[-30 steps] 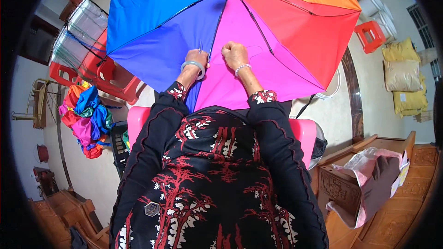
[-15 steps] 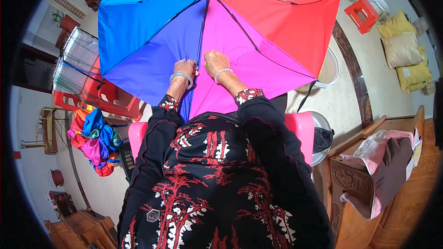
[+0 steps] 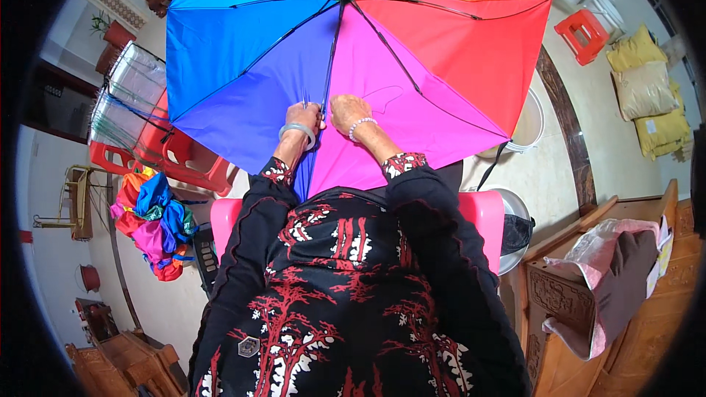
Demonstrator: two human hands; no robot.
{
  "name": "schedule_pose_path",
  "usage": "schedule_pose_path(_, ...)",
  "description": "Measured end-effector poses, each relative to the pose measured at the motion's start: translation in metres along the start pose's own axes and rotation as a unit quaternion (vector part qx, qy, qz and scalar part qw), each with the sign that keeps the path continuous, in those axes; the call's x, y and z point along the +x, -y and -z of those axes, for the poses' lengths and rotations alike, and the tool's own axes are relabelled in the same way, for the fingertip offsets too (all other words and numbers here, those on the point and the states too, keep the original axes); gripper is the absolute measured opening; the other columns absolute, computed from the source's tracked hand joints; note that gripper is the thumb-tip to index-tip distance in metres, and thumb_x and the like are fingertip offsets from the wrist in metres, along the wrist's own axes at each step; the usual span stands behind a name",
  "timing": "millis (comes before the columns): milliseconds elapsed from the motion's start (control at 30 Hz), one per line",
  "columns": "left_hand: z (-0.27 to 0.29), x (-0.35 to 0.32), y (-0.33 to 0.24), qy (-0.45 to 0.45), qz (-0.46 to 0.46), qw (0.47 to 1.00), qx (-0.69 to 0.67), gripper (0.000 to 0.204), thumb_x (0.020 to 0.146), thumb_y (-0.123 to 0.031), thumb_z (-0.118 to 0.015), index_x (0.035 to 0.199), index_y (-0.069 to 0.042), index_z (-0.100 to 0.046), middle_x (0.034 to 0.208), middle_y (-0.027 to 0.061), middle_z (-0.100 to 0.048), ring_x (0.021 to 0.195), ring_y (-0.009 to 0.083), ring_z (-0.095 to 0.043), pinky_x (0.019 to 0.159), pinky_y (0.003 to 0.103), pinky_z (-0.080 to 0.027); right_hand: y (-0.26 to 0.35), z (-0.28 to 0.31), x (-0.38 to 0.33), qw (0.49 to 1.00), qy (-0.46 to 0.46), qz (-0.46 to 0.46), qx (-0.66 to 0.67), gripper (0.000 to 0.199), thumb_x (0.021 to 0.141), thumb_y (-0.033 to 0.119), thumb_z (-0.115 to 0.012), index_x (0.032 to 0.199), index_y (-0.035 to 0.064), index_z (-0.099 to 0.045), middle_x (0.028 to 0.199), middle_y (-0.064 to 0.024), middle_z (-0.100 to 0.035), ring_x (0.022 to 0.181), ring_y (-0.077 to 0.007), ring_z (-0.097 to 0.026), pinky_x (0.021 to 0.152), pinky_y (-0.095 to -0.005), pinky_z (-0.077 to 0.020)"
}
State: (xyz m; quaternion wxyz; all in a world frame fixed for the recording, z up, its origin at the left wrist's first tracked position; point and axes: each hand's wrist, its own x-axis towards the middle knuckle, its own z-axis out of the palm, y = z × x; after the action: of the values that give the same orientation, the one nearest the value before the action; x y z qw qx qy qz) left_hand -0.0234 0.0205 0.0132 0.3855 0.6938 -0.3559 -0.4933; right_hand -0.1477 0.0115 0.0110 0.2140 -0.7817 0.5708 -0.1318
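Observation:
A rainbow-coloured umbrella [image 3: 456, 51] lies spread before me with its black ribs and shaft showing. My left hand [image 3: 304, 116] is closed at the seam of the purple and pink panels, gripping the cloth along a dark rib [image 3: 331, 59]. Thin pointed tips stick up above its fingers; I cannot make out their tool. Close by on the right, my right hand [image 3: 350, 113] is pinched shut over the pink panel. A fine dark thread [image 3: 388, 88] loops across the cloth beside it; whatever its fingertips hold is hidden.
Folded colourful cloth [image 3: 154, 224] is heaped at left, below red plastic stools [image 3: 195, 162] bearing a wrapped bundle of thin rods [image 3: 129, 95]. On the right are a white bucket [image 3: 526, 125], a metal basin [image 3: 511, 254], a red stool [image 3: 582, 35], yellow sacks [image 3: 658, 121] and a carved wooden chair [image 3: 559, 294].
The whole view has shifted slightly, so the umbrella and both hands appear a little lower and further right. Both hands keep nearly the same places at the seam.

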Motion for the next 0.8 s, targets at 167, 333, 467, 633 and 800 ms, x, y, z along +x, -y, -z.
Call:
schedule_pose_path(167, 0.004, 0.002, 0.002, 0.021, -0.007, 1.0, 0.008, 0.018, 0.08, -0.008, -0.047, 0.064, -0.002, -0.054, 0.052, 0.0077, -0.053, 0.036, 0.0132, -0.045, 0.033, 0.027, -0.031, 0.005, -0.004, 0.001, 0.998, -0.049, 0.03, 0.032, 0.019, 0.077, 0.013, -0.05, 0.085, -0.0006, -0.06, 0.082, -0.0193, -0.062, 0.081, -0.0323, -0.061, 0.07, -0.0414, -0.0486)
schedule_pose_path(333, 0.005, -0.001, 0.0, 0.074, 0.014, 0.996, -0.048, 0.019, 0.08, -0.006, -0.047, 0.064, 0.002, -0.054, 0.053, 0.0108, -0.054, 0.035, 0.014, -0.043, 0.032, 0.026, -0.031, -0.002, -0.008, 0.003, 0.997, -0.02, 0.031, 0.063, 0.019, 0.078, 0.012, -0.049, 0.086, -0.0018, -0.057, 0.084, -0.0215, -0.06, 0.082, -0.034, -0.06, 0.069, -0.0426, -0.048)
schedule_pose_path(467, 0.005, -0.001, -0.002, 0.076, 0.04, 0.994, -0.072, 0.018, 0.079, -0.004, -0.049, 0.063, 0.004, -0.053, 0.053, 0.0124, -0.054, 0.035, 0.0155, -0.045, 0.032, 0.026, -0.032, -0.006, -0.019, 0.005, 0.992, -0.09, 0.061, 0.071, 0.014, 0.078, 0.012, -0.046, 0.079, -0.0003, -0.053, 0.076, -0.0214, -0.057, 0.075, -0.0378, -0.056, 0.065, -0.0463, -0.0438)
schedule_pose_path(633, 0.005, 0.002, -0.002, 0.079, 0.045, 0.993, -0.077, 0.016, 0.077, -0.003, -0.05, 0.063, 0.005, -0.052, 0.053, 0.0134, -0.054, 0.036, 0.0179, -0.048, 0.032, 0.027, -0.034, -0.009, -0.025, 0.006, 0.989, -0.109, 0.068, 0.077, 0.014, 0.08, 0.013, -0.044, 0.08, -0.0004, -0.05, 0.075, -0.0214, -0.056, 0.074, -0.0383, -0.055, 0.065, -0.0468, -0.043)
schedule_pose_path(800, 0.002, 0.003, -0.002, 0.066, 0.057, 0.994, -0.067, 0.017, 0.077, -0.003, -0.05, 0.062, 0.005, -0.051, 0.053, 0.0132, -0.054, 0.037, 0.0191, -0.05, 0.032, 0.028, -0.036, -0.011, -0.027, 0.008, 0.989, -0.11, 0.079, 0.065, 0.015, 0.08, 0.013, -0.044, 0.08, -0.0004, -0.05, 0.074, -0.0216, -0.056, 0.073, -0.0384, -0.055, 0.064, -0.0468, -0.043)
